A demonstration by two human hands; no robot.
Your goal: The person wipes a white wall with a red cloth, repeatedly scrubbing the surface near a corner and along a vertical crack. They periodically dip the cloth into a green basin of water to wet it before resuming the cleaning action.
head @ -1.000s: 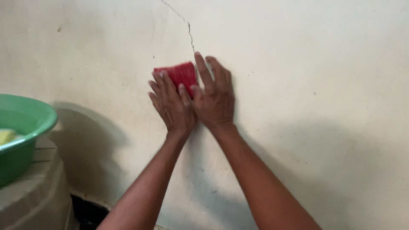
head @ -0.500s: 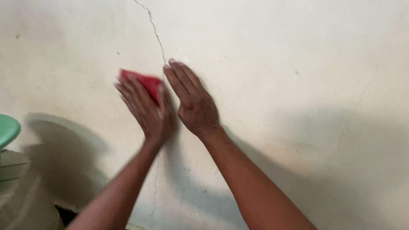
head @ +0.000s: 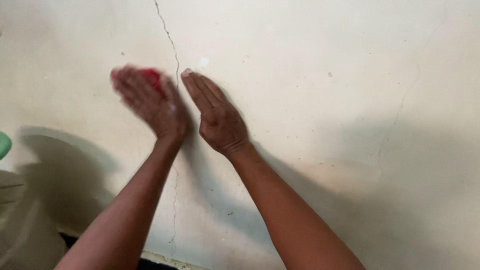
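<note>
Both hands up flat against the off-white plastered wall (head: pixel 310 100). Left hand (head: pixel 150 102) is motion-blurred, fingers stretched out nearly full, palm pressing a small red cloth or sponge pad (head: pixel 152 79) onto the plaster; only a sliver of red shows above the knuckles, so it's pinned under the palm rather than gripped in a fist. My read: flat palm spreads pressure over the pad.

Right hand (head: pixel 216 114) sits just beside it, sharp in the picture, fingers straight and together, palm laid on bare wall, holding nothing. Looks like a brace.

Thin dark crack (head: pixel 170 42) runs down the wall between the two hands and continues below the left forearm.

Far left edge: bit of a green plastic basin (head: pixel 3 145), well apart from both hands.
</note>
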